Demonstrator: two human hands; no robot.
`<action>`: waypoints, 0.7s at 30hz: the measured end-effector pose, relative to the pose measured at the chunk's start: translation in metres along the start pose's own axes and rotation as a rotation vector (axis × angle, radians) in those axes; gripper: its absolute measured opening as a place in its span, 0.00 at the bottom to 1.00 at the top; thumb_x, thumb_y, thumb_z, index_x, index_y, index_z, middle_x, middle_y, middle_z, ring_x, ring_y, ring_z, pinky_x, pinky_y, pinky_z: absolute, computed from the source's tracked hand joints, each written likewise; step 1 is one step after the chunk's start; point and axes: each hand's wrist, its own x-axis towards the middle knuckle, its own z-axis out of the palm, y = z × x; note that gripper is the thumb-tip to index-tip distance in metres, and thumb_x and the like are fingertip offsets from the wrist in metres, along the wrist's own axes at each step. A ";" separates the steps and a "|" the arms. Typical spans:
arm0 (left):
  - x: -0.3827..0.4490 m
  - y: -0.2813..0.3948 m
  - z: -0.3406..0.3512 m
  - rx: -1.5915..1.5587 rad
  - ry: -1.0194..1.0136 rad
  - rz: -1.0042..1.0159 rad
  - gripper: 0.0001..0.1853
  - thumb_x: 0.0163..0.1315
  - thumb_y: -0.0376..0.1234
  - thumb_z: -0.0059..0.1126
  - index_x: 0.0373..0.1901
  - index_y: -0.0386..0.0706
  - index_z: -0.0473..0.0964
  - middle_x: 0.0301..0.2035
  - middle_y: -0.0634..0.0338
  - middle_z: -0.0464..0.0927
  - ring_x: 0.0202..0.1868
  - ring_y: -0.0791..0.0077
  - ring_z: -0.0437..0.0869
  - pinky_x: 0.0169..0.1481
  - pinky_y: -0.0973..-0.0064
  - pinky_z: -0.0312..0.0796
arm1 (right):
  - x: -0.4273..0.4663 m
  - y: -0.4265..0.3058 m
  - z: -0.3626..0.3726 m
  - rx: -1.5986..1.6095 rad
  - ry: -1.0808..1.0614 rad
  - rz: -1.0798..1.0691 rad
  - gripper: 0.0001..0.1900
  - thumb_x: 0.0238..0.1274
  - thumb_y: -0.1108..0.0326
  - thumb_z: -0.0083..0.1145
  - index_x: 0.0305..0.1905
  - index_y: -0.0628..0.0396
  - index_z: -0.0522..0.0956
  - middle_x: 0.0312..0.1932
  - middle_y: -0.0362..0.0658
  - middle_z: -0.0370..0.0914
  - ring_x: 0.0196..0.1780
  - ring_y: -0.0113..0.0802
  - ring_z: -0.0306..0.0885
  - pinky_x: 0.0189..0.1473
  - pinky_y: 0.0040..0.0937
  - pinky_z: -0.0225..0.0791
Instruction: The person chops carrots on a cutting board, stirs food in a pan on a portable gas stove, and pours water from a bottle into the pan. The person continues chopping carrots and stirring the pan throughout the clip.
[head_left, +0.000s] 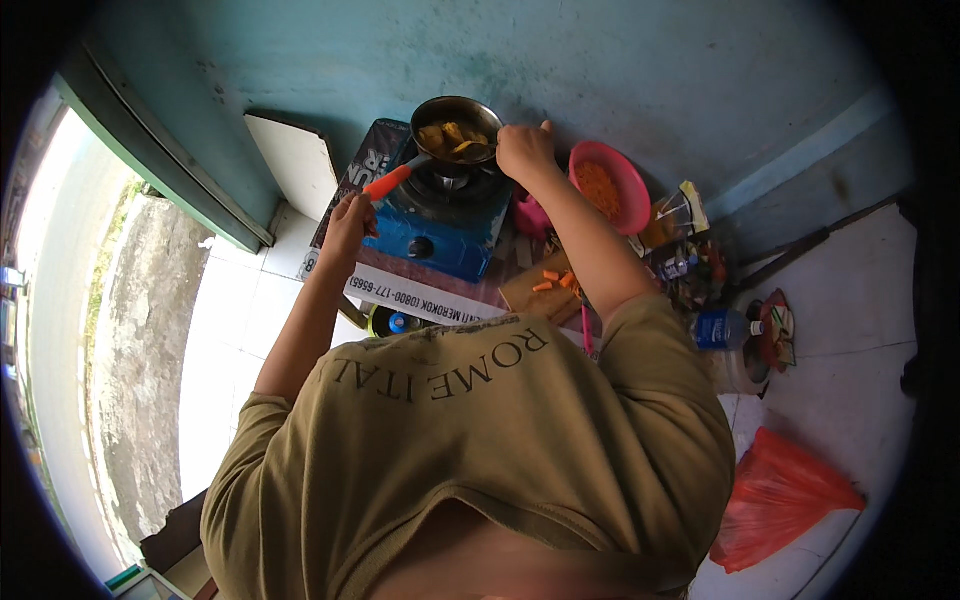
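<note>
A metal saucepan (427, 110) with an orange-ended handle (388, 182) is over the burner of a blue gas stove (442, 232). Yellow-brown pieces of food (452, 138) lie inside it. My left hand (351, 221) is closed round the end of the handle. At the pan's right rim is my right hand (526, 150), its fingers closed on what looks like a metal spoon (474, 150) whose bowl reaches into the food. Most of the spoon's handle is hidden by the hand. Beside my right forearm stands a pink bowl (642, 196) of shredded orange food, probably carrot.
A wooden cutting board (536, 296) holds carrot pieces (551, 276), with a pink-handled utensil (586, 330) beside it. Farther right are plastic packets (679, 214), a water bottle (724, 331) and a red plastic bag (780, 499). The wall (600, 67) rises close behind the stove.
</note>
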 end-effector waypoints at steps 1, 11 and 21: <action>0.000 0.000 -0.001 0.002 -0.004 0.000 0.13 0.65 0.41 0.43 0.25 0.44 0.62 0.20 0.65 0.64 0.22 0.79 0.67 0.30 0.77 0.65 | 0.002 0.002 -0.005 0.014 0.041 0.001 0.09 0.47 0.71 0.49 0.29 0.55 0.81 0.30 0.50 0.81 0.38 0.44 0.80 0.56 0.48 0.55; 0.000 0.003 0.000 0.006 0.014 -0.016 0.14 0.63 0.41 0.43 0.23 0.44 0.63 0.20 0.65 0.63 0.23 0.77 0.66 0.30 0.76 0.64 | 0.023 0.003 0.016 -0.081 0.105 -0.082 0.09 0.48 0.71 0.48 0.27 0.54 0.81 0.28 0.51 0.80 0.35 0.44 0.79 0.57 0.48 0.50; 0.010 -0.002 -0.012 0.014 -0.018 -0.033 0.13 0.64 0.42 0.44 0.25 0.44 0.64 0.21 0.64 0.66 0.23 0.77 0.68 0.29 0.76 0.65 | 0.048 -0.026 -0.024 0.054 0.093 -0.107 0.09 0.50 0.70 0.47 0.29 0.54 0.80 0.29 0.48 0.80 0.36 0.43 0.79 0.53 0.49 0.53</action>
